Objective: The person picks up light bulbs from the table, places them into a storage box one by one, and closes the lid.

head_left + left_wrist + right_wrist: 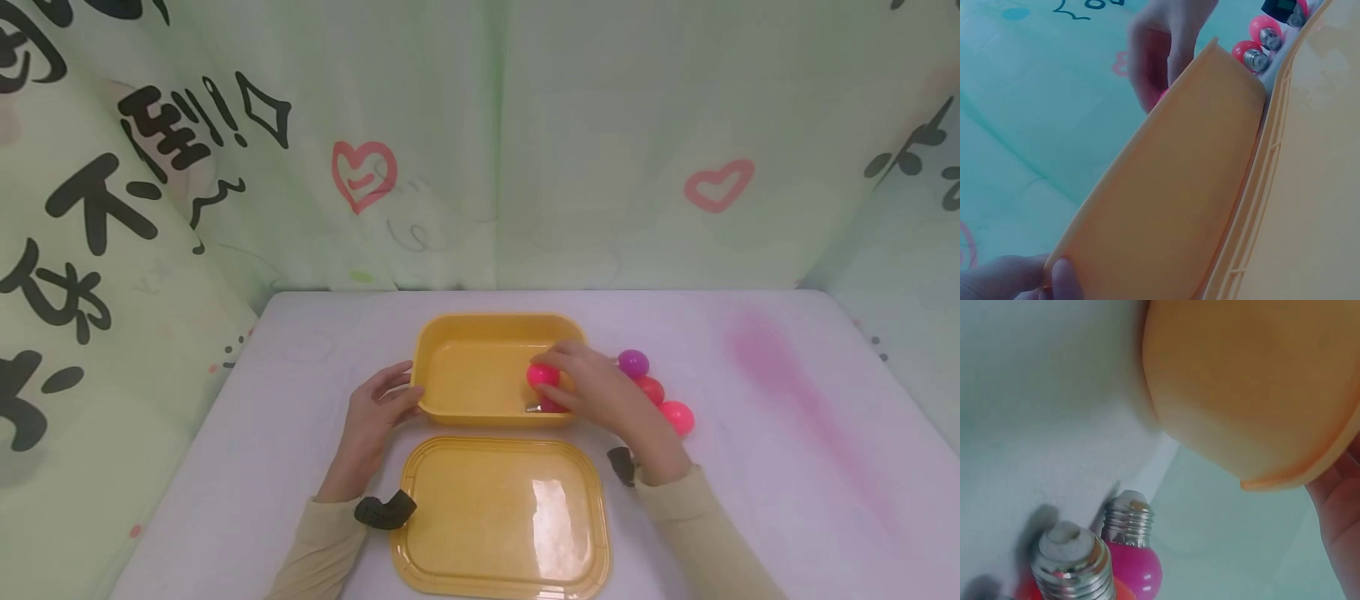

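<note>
A yellow plastic box [465,371] stands open side up on the table. My left hand [377,414] grips its left end, thumb and fingers pinching the rim [1055,253]. Inside the box's right end, my right hand [600,392] holds a bright pink light bulb [542,375] between thumb and fingers. Below that bulb, another pinkish bulb [552,406] lies on the box floor, its metal screw base pointing left. The right hand's fingers are mostly hidden behind the box wall in the right wrist view.
Right of the box lie a purple bulb [633,362], a red bulb [651,389] and a pink bulb [677,417], close together. A yellow lid [480,517] lies flat in front of the box. Printed curtains [585,167] surround the white table [765,500].
</note>
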A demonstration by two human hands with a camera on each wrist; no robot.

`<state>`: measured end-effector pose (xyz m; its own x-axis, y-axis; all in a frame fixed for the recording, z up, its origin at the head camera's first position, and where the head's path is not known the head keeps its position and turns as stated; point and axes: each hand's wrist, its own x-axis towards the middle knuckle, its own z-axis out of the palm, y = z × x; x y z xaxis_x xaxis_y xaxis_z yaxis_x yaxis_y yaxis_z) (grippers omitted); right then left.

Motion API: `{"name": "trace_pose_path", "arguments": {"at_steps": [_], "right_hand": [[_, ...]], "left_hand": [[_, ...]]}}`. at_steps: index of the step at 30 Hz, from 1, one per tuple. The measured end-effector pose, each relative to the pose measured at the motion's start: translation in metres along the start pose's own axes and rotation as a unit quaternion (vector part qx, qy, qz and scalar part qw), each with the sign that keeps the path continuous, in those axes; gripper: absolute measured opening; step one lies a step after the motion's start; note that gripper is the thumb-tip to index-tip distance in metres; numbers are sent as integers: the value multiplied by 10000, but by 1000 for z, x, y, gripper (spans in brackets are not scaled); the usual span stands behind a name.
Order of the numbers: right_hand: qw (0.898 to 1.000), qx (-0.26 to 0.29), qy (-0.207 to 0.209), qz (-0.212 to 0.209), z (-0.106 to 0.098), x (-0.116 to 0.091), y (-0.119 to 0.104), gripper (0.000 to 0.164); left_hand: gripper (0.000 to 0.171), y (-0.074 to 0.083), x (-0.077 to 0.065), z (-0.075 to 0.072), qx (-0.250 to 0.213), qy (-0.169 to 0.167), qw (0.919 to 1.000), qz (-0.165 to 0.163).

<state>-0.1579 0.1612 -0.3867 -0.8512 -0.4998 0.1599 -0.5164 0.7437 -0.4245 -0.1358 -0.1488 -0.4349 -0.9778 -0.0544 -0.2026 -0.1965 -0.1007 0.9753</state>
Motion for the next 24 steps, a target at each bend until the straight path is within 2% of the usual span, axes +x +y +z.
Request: {"name": "trace_pose_path", "arguments": {"at_steps": [10,24], "right_hand": [[9991,-103,-263,322,6,8,-5,33],[9982,-179,-328,471,16,14,0,36]], "left_hand": [[47,-1,1,0,34,38,10000,-8],[48,0,0,0,44,40,10000,17]]}}
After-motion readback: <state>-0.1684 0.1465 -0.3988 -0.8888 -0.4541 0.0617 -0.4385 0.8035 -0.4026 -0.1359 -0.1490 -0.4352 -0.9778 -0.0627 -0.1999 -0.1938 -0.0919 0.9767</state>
